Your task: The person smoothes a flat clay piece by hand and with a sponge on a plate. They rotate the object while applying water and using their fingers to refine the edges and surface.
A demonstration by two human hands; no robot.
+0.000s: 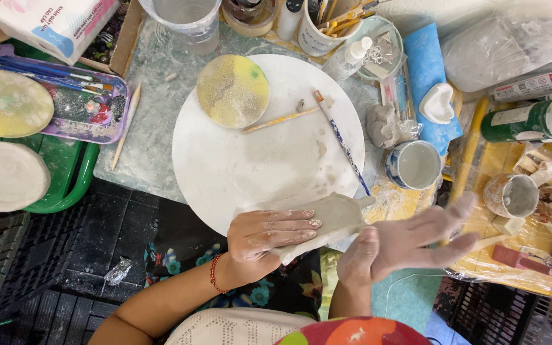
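1. Grey clay slab (327, 220) lies at the near edge of the white round board (269, 160), left hand (269, 236) gripping it, fingers laid flat on top.
2. Right hand (410, 243), blurred, is spread open just right of it.
3. Farther off on the board lie a yellow disc (232, 91) and a brush (342, 142).

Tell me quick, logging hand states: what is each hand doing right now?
Left hand: closed on the grey clay slab, fingers on top.
Right hand: open, flat, motion-blurred, beside the slab's edge; contact cannot be told.

The right hand (410, 246) is motion-blurred; the left hand (269, 236) hides part of the clay slab (333, 217).
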